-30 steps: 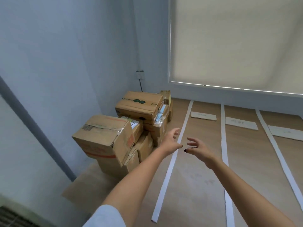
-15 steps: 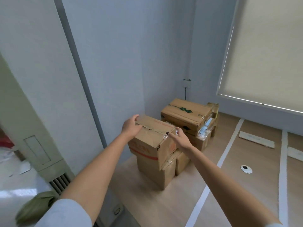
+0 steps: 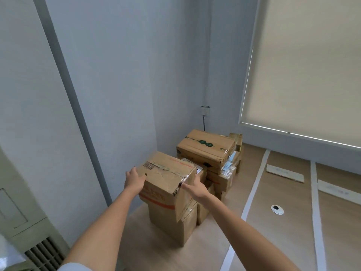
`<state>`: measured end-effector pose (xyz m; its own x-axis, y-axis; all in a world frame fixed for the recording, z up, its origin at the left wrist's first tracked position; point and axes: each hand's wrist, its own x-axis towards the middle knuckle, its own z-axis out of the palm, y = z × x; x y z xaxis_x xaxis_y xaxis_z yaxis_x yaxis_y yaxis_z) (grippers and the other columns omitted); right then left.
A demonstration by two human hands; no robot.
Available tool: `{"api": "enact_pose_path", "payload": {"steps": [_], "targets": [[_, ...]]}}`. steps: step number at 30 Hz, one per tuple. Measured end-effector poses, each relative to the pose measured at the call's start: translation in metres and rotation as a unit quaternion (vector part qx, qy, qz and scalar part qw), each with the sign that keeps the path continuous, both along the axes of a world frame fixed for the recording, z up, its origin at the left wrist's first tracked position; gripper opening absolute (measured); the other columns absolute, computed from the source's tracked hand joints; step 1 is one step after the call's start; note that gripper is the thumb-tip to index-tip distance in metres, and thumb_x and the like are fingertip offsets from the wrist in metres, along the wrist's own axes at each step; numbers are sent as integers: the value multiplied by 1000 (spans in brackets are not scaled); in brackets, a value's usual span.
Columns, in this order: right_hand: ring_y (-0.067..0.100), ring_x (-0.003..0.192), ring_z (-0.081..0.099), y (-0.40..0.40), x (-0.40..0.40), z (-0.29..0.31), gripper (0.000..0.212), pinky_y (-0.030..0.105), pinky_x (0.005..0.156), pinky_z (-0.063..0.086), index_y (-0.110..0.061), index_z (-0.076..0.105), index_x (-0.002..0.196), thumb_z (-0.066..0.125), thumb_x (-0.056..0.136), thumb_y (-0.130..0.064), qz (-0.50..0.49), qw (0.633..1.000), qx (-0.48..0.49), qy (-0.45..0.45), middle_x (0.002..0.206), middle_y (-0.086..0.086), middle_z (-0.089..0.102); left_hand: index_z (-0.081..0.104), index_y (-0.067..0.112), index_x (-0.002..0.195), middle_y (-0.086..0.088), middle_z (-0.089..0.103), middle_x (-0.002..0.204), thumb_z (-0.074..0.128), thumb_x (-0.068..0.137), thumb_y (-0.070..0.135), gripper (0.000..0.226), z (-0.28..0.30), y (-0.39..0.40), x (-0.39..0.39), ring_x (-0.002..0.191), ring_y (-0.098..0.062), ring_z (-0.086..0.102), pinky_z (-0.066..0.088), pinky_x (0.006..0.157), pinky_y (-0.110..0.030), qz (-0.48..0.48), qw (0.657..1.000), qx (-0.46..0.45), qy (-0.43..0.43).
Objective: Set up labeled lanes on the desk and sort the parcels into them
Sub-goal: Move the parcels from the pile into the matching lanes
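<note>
A brown cardboard parcel (image 3: 166, 177) with a barcode and red print sits tilted on top of a stack in the desk's left corner. My left hand (image 3: 134, 179) grips its left side and my right hand (image 3: 194, 187) grips its right side. Under it stands a taller box (image 3: 172, 223). Behind is another parcel with green print (image 3: 207, 146) on more boxes. White tape strips (image 3: 254, 184) (image 3: 316, 212) mark lanes on the wooden desk (image 3: 289, 231), and paper labels (image 3: 284, 173) (image 3: 340, 189) lie at the lanes' far ends.
Blue-grey walls close in on the left and behind the stack. A wall socket with a cable (image 3: 205, 112) hangs above the boxes. A white cable grommet (image 3: 277, 209) sits in the first lane. A roller blind (image 3: 312, 65) covers the window. A vent unit (image 3: 39, 251) stands lower left.
My view turned left from the lanes to the stack. Both hands went from open in the air to gripping the top parcel's sides, and the parcel now sits closer and tilted.
</note>
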<state>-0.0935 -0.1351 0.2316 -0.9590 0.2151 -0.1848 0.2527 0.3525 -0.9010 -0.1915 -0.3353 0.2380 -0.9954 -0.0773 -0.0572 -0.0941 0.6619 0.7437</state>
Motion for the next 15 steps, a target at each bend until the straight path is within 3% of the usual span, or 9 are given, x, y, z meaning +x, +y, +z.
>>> {"api": "enact_pose_path", "payload": {"steps": [5, 8, 13, 15], "targets": [[23, 120, 47, -8, -1, 1, 66, 40, 103, 41, -15, 25, 141, 59, 88, -33, -11, 997, -80, 12, 140, 5, 45, 43, 4, 135, -18, 29, 140, 50, 93, 24, 47, 5, -2, 1, 119, -38, 47, 39, 101, -40, 63, 994, 81, -24], [24, 122, 47, -14, 0, 7, 64, 40, 104, 40, -16, 28, 141, 60, 88, -31, -8, 996, -86, 30, 139, 4, 47, 54, 3, 126, -17, 38, 135, 52, 91, 21, 39, 10, -11, 3, 111, -34, 52, 44, 94, -37, 59, 991, 119, -17], [20, 114, 50, -19, 1, 24, 57, 32, 91, 44, -16, 33, 139, 59, 89, -25, -3, 992, -102, 75, 135, 4, 50, 62, 3, 114, -17, 53, 125, 51, 90, 20, 31, 30, -23, 7, 104, -29, 55, 44, 80, -34, 49, 988, 148, 8], [21, 114, 52, -20, 1, 34, 57, 35, 92, 46, -15, 33, 139, 59, 89, -24, -3, 991, -98, 88, 135, 5, 51, 59, 4, 117, -14, 58, 120, 52, 90, 19, 32, 42, -24, 10, 104, -27, 55, 43, 78, -31, 51, 985, 163, 29]]}}
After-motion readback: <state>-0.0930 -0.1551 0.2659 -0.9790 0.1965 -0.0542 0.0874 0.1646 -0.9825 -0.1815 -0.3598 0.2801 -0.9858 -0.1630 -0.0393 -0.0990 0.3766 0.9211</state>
